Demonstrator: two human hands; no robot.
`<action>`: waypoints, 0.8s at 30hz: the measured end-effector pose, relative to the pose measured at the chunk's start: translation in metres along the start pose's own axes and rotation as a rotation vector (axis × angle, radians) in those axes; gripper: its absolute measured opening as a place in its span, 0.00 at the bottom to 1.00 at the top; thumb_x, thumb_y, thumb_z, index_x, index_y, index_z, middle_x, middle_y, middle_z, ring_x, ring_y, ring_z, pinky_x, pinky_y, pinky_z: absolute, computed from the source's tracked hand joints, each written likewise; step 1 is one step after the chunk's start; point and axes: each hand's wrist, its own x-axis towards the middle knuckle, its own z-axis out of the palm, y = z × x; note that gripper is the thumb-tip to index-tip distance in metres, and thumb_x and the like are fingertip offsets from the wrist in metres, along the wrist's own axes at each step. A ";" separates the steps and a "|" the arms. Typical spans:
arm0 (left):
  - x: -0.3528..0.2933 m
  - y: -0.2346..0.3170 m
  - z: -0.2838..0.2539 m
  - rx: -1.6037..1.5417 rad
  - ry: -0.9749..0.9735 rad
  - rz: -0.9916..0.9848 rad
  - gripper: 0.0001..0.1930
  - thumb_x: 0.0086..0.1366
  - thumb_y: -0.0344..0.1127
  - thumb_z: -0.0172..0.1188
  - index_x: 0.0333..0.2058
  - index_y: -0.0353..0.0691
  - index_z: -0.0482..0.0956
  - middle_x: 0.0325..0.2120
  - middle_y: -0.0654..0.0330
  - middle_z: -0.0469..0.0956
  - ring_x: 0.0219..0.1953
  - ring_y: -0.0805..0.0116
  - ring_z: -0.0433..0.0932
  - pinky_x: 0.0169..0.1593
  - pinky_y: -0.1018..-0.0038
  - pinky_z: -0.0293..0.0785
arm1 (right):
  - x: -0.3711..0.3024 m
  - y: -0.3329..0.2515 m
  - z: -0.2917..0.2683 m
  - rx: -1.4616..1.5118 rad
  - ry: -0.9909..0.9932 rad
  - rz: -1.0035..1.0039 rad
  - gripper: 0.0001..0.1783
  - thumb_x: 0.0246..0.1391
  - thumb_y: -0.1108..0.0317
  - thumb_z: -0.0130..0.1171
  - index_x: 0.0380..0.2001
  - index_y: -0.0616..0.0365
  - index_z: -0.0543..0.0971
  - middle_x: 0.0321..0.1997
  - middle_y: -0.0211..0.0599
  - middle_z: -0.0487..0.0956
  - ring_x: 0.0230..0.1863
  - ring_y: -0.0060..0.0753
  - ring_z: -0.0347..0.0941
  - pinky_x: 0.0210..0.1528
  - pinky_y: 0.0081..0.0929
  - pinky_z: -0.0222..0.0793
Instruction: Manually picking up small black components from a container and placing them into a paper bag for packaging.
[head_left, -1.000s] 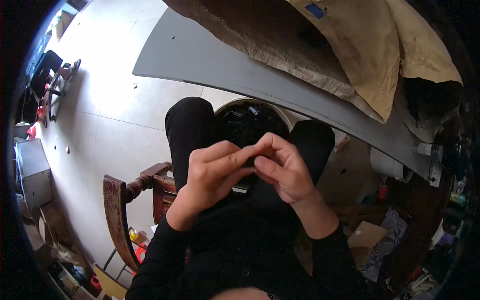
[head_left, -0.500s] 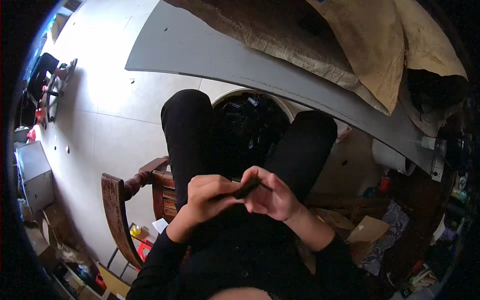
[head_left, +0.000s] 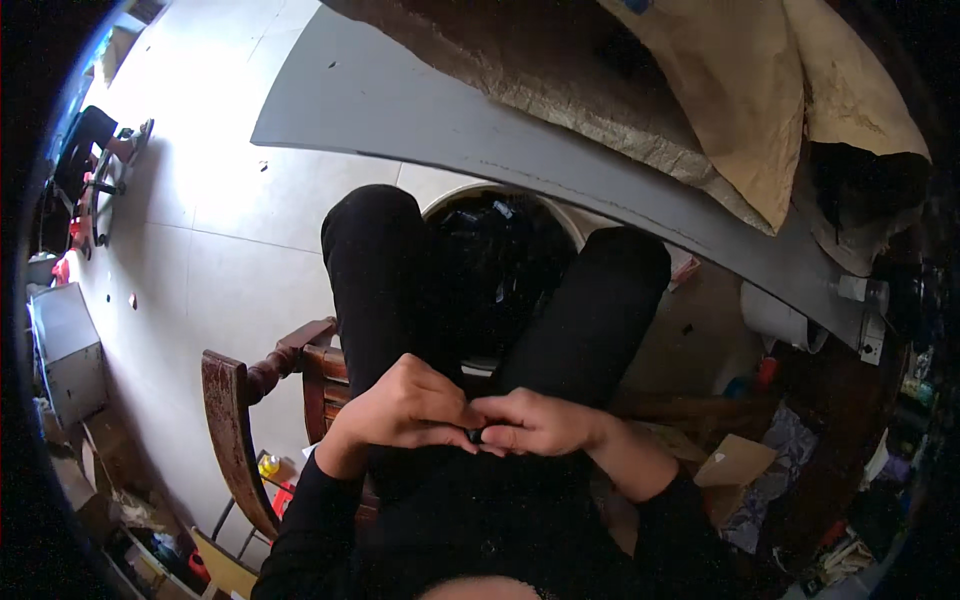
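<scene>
Over my lap, my left hand (head_left: pixel 412 405) and my right hand (head_left: pixel 535 422) meet fingertip to fingertip. Both are closed in a pinch on a small dark piece (head_left: pixel 477 435). Only a sliver of it shows between thumbs and fingers, so its kind cannot be made out. Beyond my hands, between my knees, stands a round pale-rimmed tub (head_left: pixel 575 225). Many small black pieces (head_left: pixel 490 250) fill it, some with shiny glints.
A grey tabletop (head_left: pixel 430 110) crosses ahead, with brown paper sacking (head_left: pixel 740 100) on it. My wooden chair's armrest (head_left: pixel 235 430) curves at left. Cardboard pieces (head_left: pixel 735 465) lie at right. A grey box (head_left: pixel 72 335) stands on the pale floor at far left.
Both hands have lowered toward me and drawn closer together. The dark piece, seen more plainly before, is now mostly covered by my fingers.
</scene>
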 end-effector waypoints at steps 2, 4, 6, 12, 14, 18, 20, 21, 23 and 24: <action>0.003 -0.002 -0.004 -0.029 -0.020 0.049 0.10 0.42 0.32 0.68 0.22 0.36 0.77 0.17 0.59 0.75 0.19 0.62 0.75 0.21 0.72 0.69 | 0.000 0.002 0.004 -0.099 0.081 -0.060 0.15 0.59 0.59 0.42 0.35 0.62 0.68 0.19 0.27 0.67 0.21 0.18 0.62 0.24 0.19 0.58; 0.005 -0.003 -0.007 0.011 -0.030 0.051 0.09 0.44 0.33 0.67 0.21 0.37 0.76 0.17 0.59 0.74 0.19 0.61 0.75 0.20 0.73 0.68 | 0.002 0.000 0.003 -0.144 0.110 -0.060 0.15 0.59 0.59 0.42 0.35 0.62 0.68 0.19 0.27 0.66 0.21 0.19 0.62 0.25 0.19 0.58; 0.005 -0.006 -0.008 0.003 -0.023 0.061 0.09 0.45 0.33 0.67 0.21 0.37 0.76 0.17 0.59 0.74 0.19 0.61 0.74 0.20 0.72 0.68 | 0.003 -0.002 0.003 -0.150 0.139 -0.072 0.15 0.59 0.59 0.42 0.33 0.62 0.68 0.19 0.28 0.66 0.21 0.19 0.61 0.25 0.20 0.59; 0.018 -0.011 -0.010 0.006 0.105 -0.089 0.10 0.46 0.33 0.66 0.22 0.35 0.74 0.19 0.58 0.74 0.22 0.61 0.75 0.25 0.73 0.69 | 0.005 -0.035 -0.030 -0.601 0.223 0.005 0.13 0.56 0.63 0.47 0.37 0.62 0.70 0.25 0.37 0.71 0.28 0.29 0.70 0.32 0.25 0.65; 0.027 -0.009 -0.008 0.110 0.345 -0.305 0.10 0.47 0.31 0.65 0.25 0.34 0.74 0.21 0.55 0.74 0.27 0.62 0.76 0.29 0.75 0.70 | 0.010 -0.068 -0.043 -0.849 0.623 -0.301 0.13 0.49 0.68 0.54 0.38 0.62 0.71 0.36 0.43 0.71 0.37 0.38 0.70 0.38 0.28 0.66; 0.052 -0.043 -0.002 0.475 0.344 -0.310 0.11 0.48 0.30 0.62 0.31 0.35 0.73 0.26 0.55 0.73 0.28 0.57 0.74 0.31 0.70 0.71 | 0.011 -0.122 -0.119 -1.225 1.112 -0.522 0.21 0.50 0.63 0.55 0.44 0.66 0.70 0.49 0.48 0.69 0.53 0.42 0.63 0.55 0.33 0.55; 0.057 -0.059 0.002 0.721 0.189 -0.277 0.14 0.47 0.30 0.61 0.35 0.37 0.72 0.29 0.56 0.71 0.32 0.56 0.72 0.34 0.67 0.71 | 0.002 -0.169 -0.143 -1.188 1.234 -0.312 0.23 0.49 0.61 0.55 0.45 0.67 0.69 0.50 0.48 0.69 0.53 0.40 0.63 0.54 0.33 0.56; 0.056 -0.066 0.002 0.737 0.200 -0.274 0.14 0.47 0.30 0.61 0.35 0.37 0.72 0.29 0.56 0.71 0.32 0.56 0.72 0.34 0.67 0.71 | -0.006 -0.195 -0.153 -1.141 1.282 -0.268 0.25 0.49 0.59 0.56 0.46 0.66 0.68 0.51 0.48 0.68 0.53 0.39 0.63 0.54 0.33 0.56; 0.052 -0.082 0.007 0.780 0.178 -0.244 0.16 0.47 0.31 0.59 0.37 0.38 0.72 0.31 0.56 0.69 0.35 0.57 0.70 0.36 0.65 0.70 | -0.025 -0.235 -0.155 -1.259 1.386 -0.458 0.29 0.49 0.53 0.56 0.50 0.61 0.67 0.54 0.45 0.67 0.54 0.39 0.62 0.53 0.33 0.57; 0.050 -0.086 0.008 0.810 0.158 -0.279 0.17 0.46 0.30 0.59 0.38 0.39 0.72 0.32 0.57 0.69 0.35 0.58 0.69 0.36 0.67 0.70 | -0.033 -0.256 -0.151 -1.324 1.515 -0.483 0.31 0.48 0.51 0.56 0.52 0.57 0.66 0.54 0.43 0.67 0.54 0.39 0.62 0.54 0.33 0.57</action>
